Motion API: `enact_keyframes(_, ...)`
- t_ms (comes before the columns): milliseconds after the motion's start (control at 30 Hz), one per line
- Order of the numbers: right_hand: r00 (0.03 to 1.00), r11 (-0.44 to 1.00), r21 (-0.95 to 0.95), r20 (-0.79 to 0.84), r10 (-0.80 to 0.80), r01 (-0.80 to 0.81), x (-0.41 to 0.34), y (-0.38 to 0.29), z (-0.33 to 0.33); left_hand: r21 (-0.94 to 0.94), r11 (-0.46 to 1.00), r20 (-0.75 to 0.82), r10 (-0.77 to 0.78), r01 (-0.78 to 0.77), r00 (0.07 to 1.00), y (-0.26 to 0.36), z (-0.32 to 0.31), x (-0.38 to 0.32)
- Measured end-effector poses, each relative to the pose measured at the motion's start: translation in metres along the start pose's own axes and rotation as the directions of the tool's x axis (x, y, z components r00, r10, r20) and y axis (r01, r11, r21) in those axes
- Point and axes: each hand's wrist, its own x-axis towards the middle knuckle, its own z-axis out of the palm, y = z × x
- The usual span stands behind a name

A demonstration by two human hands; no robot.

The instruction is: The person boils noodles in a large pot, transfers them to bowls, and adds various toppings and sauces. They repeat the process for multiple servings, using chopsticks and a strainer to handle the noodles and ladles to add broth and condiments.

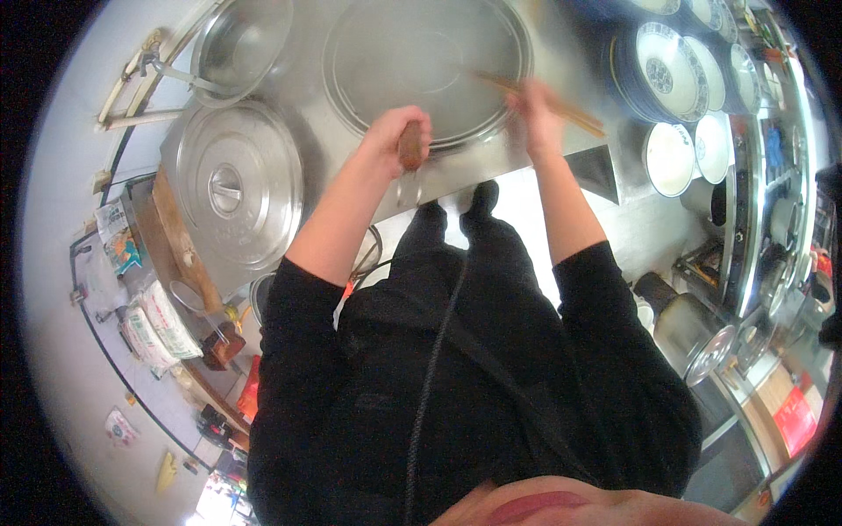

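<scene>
My left hand is closed around a thick brown handle, probably wooden, at the near rim of a large round pot. Whatever the handle belongs to is hidden by the hand and the haze. Long wooden chopsticks lie in my right hand, at the pot's right side. Their tips reach over the pot and look blurred. Cloudy grey liquid seems to fill the pot, with steam over it.
A metal lid lies on the left of the steel counter, below a metal basin and a tap. Stacks of patterned bowls stand at the right. Lower right is a tall metal pot.
</scene>
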Motion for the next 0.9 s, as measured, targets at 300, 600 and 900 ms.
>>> enact_keyframes(300, 0.988, 0.985, 0.078, -0.008, 0.156, -0.155, -0.002, 0.0, 0.011, 0.026, 1.0, -0.052, -0.006, 0.007, 0.999, -0.017, -0.004, 0.043)
enact_keyframes(600, 0.954, 0.892, 0.402, -0.118, 0.274, -0.207, -0.005, -0.005, -0.015, 0.024, 0.999, 0.024, 0.027, -0.028, 0.999, -0.019, -0.016, 0.0)
enact_keyframes(900, 0.99, 0.998, -0.013, 0.126, 0.065, -0.064, -0.013, -0.003, 0.017, -0.046, 0.998, -0.022, -0.038, 0.037, 0.999, -0.02, 0.002, 0.025)
